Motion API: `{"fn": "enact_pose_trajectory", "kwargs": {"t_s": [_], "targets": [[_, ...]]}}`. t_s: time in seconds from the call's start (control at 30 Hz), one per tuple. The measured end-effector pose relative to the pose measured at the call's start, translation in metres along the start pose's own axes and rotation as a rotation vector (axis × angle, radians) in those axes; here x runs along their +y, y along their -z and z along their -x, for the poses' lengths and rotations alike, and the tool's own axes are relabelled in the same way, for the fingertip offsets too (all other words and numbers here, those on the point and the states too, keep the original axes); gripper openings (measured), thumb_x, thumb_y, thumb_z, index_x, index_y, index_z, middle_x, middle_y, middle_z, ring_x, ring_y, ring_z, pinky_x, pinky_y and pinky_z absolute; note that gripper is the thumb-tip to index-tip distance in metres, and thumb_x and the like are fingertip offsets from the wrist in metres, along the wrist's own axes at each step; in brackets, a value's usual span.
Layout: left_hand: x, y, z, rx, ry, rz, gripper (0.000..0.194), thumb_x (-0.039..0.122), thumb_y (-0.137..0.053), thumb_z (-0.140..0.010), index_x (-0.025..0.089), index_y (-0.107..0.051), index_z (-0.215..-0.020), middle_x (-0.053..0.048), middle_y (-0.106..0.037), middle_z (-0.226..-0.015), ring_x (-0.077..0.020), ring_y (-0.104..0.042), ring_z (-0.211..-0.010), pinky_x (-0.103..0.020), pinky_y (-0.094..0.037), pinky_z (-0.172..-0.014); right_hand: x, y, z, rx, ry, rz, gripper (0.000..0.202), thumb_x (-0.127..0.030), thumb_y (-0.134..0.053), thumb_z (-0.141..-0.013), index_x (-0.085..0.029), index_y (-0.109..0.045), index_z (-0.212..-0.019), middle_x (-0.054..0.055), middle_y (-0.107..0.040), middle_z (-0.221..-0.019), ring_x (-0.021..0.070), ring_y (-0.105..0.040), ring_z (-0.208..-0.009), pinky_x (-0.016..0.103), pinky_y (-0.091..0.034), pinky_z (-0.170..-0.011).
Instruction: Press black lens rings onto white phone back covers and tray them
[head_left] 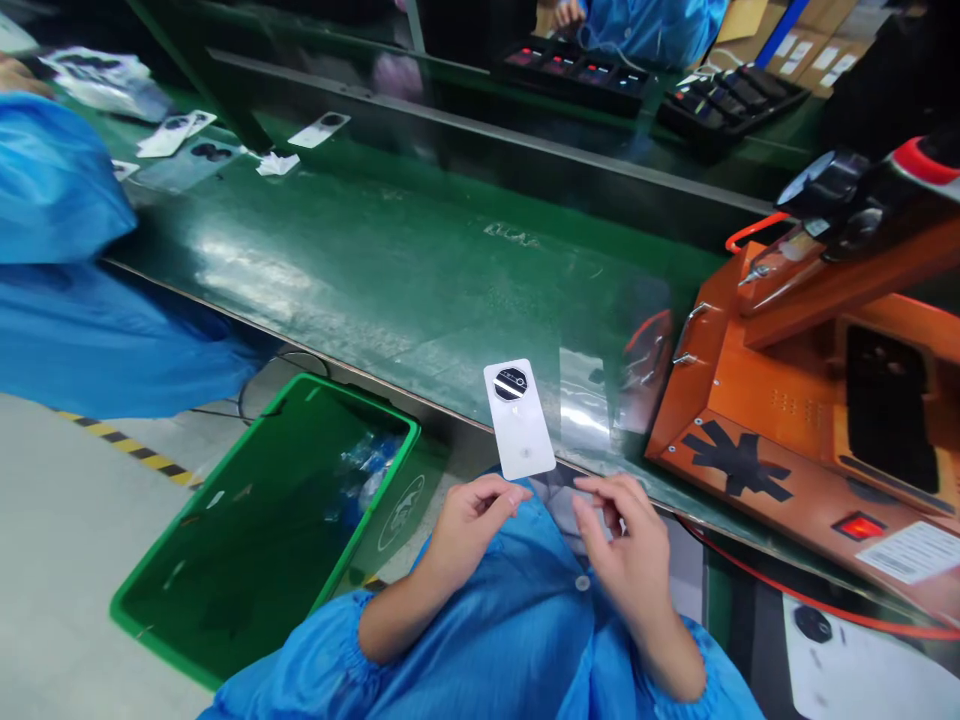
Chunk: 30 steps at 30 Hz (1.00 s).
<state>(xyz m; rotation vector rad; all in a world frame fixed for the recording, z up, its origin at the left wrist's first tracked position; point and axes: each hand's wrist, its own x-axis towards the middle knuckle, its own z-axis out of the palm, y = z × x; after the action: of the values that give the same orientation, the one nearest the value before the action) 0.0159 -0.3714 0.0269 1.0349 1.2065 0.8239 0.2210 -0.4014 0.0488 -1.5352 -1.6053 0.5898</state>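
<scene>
A white phone back panel (pixel 527 435) with a round black camera area lies at the front edge of the green bench, its near end slightly past the edge. My left hand (pixel 472 525) is just below the panel, thumb and forefinger pinched together. What they hold, if anything, I cannot make out. To the right, my right hand (pixel 628 540) is half curled with a gap between thumb and forefinger, and nothing shows in it. A faint greyish patch appears between the hands, too unclear to name. Clear film sheets (pixel 585 400) lie right of the panel.
An orange press machine (pixel 739 425) with a lit red switch stands at right. A green bin (pixel 262 530) holding clear plastic is at lower left. Another white panel (pixel 862 655) lies lower right. A co-worker's blue sleeve (pixel 60 180) is at left; another person works across the bench (pixel 360 250).
</scene>
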Motion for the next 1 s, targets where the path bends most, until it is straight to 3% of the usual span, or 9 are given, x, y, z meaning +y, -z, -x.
{"fn": "enact_pose_trajectory", "kwargs": {"t_s": [0.07, 0.17, 0.4, 0.5, 0.6, 0.67, 0.77, 0.87, 1.0], "targets": [[0.000, 0.004, 0.000, 0.001, 0.000, -0.017, 0.033, 0.049, -0.070, -0.089, 0.019, -0.082, -0.086, -0.005, -0.072, -0.078, -0.0160, -0.059, -0.068, -0.027, -0.044, -0.064, 0.003, 0.004, -0.008, -0.084, -0.160, -0.067, 0.015, -0.036, -0.065, -0.098, -0.025, -0.073, -0.104, 0.000, -0.058, -0.078, 0.0146, -0.051, -0.062, 0.029, -0.043, -0.058], [0.002, 0.005, 0.001, -0.019, -0.026, -0.042, 0.033, 0.048, -0.068, -0.090, 0.019, -0.081, -0.086, -0.006, -0.073, -0.080, -0.0164, -0.059, -0.070, -0.027, -0.044, -0.066, 0.005, 0.003, -0.016, -0.178, -0.259, -0.160, 0.024, -0.045, -0.066, -0.096, -0.023, -0.075, -0.097, -0.001, -0.056, -0.074, 0.0135, -0.047, -0.059, 0.028, -0.039, -0.056], [0.000, 0.008, 0.003, -0.090, -0.109, -0.135, 0.034, 0.048, -0.065, -0.093, 0.019, -0.081, -0.087, -0.007, -0.072, -0.083, -0.0172, -0.060, -0.074, -0.027, -0.043, -0.066, 0.005, -0.002, -0.012, -0.289, -0.241, -0.266, 0.029, -0.044, -0.064, -0.097, -0.021, -0.069, -0.080, 0.000, -0.055, -0.071, 0.0142, -0.045, -0.060, 0.029, -0.036, -0.057], [-0.008, 0.013, -0.004, 0.027, -0.137, -0.144, 0.035, 0.051, -0.063, -0.095, 0.019, -0.077, -0.100, -0.004, -0.067, -0.080, -0.0158, -0.057, -0.072, -0.026, -0.043, -0.066, 0.010, 0.000, -0.006, -0.217, -0.229, -0.269, 0.026, -0.041, -0.062, -0.099, -0.022, -0.067, -0.083, 0.002, -0.058, -0.078, 0.0163, -0.052, -0.069, 0.029, -0.040, -0.064], [-0.021, 0.017, -0.029, 0.185, -0.110, -0.095, 0.043, 0.060, -0.057, -0.096, 0.019, -0.068, -0.103, -0.001, -0.064, -0.078, -0.0141, -0.055, -0.068, -0.025, -0.043, -0.064, 0.019, 0.002, -0.002, -0.059, -0.288, -0.326, 0.024, -0.043, -0.065, -0.098, -0.022, -0.066, -0.086, 0.002, -0.059, -0.081, 0.0178, -0.054, -0.074, 0.030, -0.042, -0.068], [-0.026, 0.017, -0.050, 0.137, -0.073, -0.083, 0.052, 0.067, -0.050, -0.096, 0.018, -0.066, -0.090, -0.002, -0.064, -0.072, -0.0140, -0.056, -0.063, -0.025, -0.043, -0.060, 0.024, 0.002, -0.001, 0.001, -0.314, -0.388, 0.026, -0.045, -0.067, -0.097, -0.022, -0.066, -0.086, 0.003, -0.058, -0.080, 0.0184, -0.053, -0.073, 0.030, -0.042, -0.066], [-0.025, 0.014, -0.068, 0.047, -0.028, -0.105, 0.061, 0.074, -0.047, -0.093, 0.019, -0.059, -0.067, 0.000, -0.056, -0.052, -0.0133, -0.050, -0.046, -0.025, -0.036, -0.049, 0.027, 0.002, -0.001, -0.015, -0.330, -0.493, 0.028, -0.048, -0.068, -0.095, -0.022, -0.066, -0.087, 0.003, -0.056, -0.078, 0.0184, -0.050, -0.069, 0.030, -0.040, -0.060], [-0.013, 0.009, -0.058, 0.050, -0.046, -0.168, 0.059, 0.069, -0.051, -0.092, 0.020, -0.054, -0.060, 0.002, -0.050, -0.049, -0.0117, -0.044, -0.045, -0.024, -0.028, -0.047, 0.025, 0.002, -0.001, -0.069, -0.308, -0.574, 0.029, -0.048, -0.068, -0.095, -0.022, -0.065, -0.084, 0.003, -0.053, -0.076, 0.0184, -0.049, -0.068, 0.031, -0.040, -0.060], [0.007, 0.008, -0.026, 0.085, -0.141, -0.288, 0.050, 0.049, -0.062, -0.088, 0.019, -0.044, -0.052, 0.004, -0.034, -0.052, -0.0091, -0.030, -0.051, -0.027, -0.017, -0.052, 0.022, 0.001, -0.001, -0.112, -0.267, -0.675, 0.027, -0.047, -0.066, -0.096, -0.023, -0.064, -0.082, 0.002, -0.050, -0.077, 0.0187, -0.047, -0.070, 0.031, -0.040, -0.061]]}}
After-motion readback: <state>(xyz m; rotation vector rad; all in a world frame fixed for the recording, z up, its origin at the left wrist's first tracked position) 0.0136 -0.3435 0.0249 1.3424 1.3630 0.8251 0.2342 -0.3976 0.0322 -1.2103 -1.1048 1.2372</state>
